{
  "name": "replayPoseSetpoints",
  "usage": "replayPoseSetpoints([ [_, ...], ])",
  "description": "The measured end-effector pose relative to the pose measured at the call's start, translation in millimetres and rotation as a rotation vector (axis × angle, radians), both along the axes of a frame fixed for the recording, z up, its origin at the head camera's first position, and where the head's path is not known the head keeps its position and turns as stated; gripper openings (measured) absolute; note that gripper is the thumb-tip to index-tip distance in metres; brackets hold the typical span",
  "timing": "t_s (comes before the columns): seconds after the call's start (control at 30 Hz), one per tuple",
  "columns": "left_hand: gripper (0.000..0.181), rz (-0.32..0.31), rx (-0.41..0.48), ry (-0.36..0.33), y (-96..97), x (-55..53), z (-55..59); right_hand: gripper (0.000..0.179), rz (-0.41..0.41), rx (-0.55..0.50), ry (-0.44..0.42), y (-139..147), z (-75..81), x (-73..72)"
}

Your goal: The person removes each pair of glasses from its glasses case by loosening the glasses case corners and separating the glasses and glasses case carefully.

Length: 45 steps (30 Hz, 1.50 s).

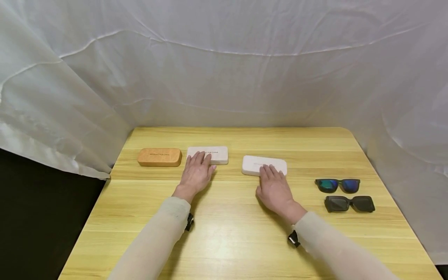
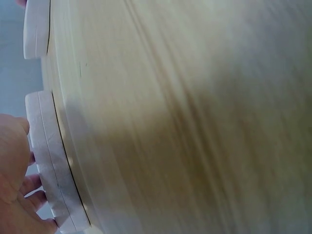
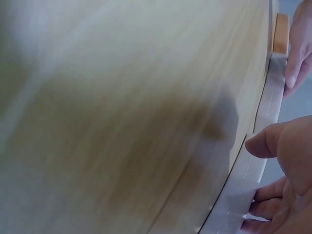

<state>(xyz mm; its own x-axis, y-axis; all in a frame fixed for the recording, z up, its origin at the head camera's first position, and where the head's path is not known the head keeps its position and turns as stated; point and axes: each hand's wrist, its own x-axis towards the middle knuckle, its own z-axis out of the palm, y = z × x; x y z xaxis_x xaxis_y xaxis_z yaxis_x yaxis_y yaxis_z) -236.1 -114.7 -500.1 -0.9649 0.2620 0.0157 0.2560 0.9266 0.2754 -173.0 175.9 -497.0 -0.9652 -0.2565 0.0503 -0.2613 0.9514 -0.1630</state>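
Two white glasses cases lie closed on the table. My left hand (image 1: pixel 196 174) rests its spread fingers on the left white case (image 1: pixel 223 155), covering part of the lettering; in the left wrist view this case (image 2: pixel 52 156) shows its seam along the side. On the right white case (image 1: pixel 249 165) lie the fingertips of my right hand (image 1: pixel 275 191), fingers fairly straight, thumb off to the near side. The right wrist view shows this right case (image 3: pixel 233 195) under the fingers. Just left of my left hand sits an orange-brown glasses case (image 1: pixel 159 157).
Sunglasses with blue-green mirrored lenses (image 1: pixel 337 185) lie at the table's right side. Nearer me are black sunglasses (image 1: pixel 350 203). A white cloth (image 1: pixel 238 85) hangs behind the wooden table (image 1: pixel 224 241) and along its sides.
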Motion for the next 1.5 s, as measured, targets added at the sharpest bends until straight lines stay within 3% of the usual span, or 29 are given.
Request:
replayPoseSetpoints([
  [0.47,0.062,-0.015,-0.022,0.009,1.9,4.1,-1.6,0.062,0.073,-0.012,0.060,-22.0,-2.1,22.5],
  [0.63,0.062,-0.054,-0.034,0.039,8.8,10.2,-2.0,0.060,0.096,-0.029,0.079,-28.8,-2.6,30.3],
  [0.73,0.058,-0.110,0.001,0.077,15.8,15.4,-1.9,0.060,0.114,-0.029,0.093,-33.5,-3.6,35.1],
  [0.87,0.056,-0.231,0.056,0.109,26.1,24.5,-1.3,0.059,0.145,-0.009,0.122,-40.3,-4.9,42.6],
  [1.07,0.071,-0.382,0.056,0.030,35.8,40.2,-0.3,0.057,0.200,-0.034,0.124,-46.3,-2.6,53.2],
  [1.17,0.076,-0.402,0.024,0.018,37.2,46.3,-1.9,0.053,0.228,-0.116,0.119,-40.2,0.3,51.9],
  [1.27,0.077,-0.398,0.005,0.055,36.6,50.4,-5.2,0.051,0.235,-0.184,0.144,-25.2,1.8,43.4],
  [1.5,0.073,-0.364,0.033,0.122,30.2,54.9,-9.9,0.068,0.279,-0.100,0.179,16.5,-6.8,20.2],
])
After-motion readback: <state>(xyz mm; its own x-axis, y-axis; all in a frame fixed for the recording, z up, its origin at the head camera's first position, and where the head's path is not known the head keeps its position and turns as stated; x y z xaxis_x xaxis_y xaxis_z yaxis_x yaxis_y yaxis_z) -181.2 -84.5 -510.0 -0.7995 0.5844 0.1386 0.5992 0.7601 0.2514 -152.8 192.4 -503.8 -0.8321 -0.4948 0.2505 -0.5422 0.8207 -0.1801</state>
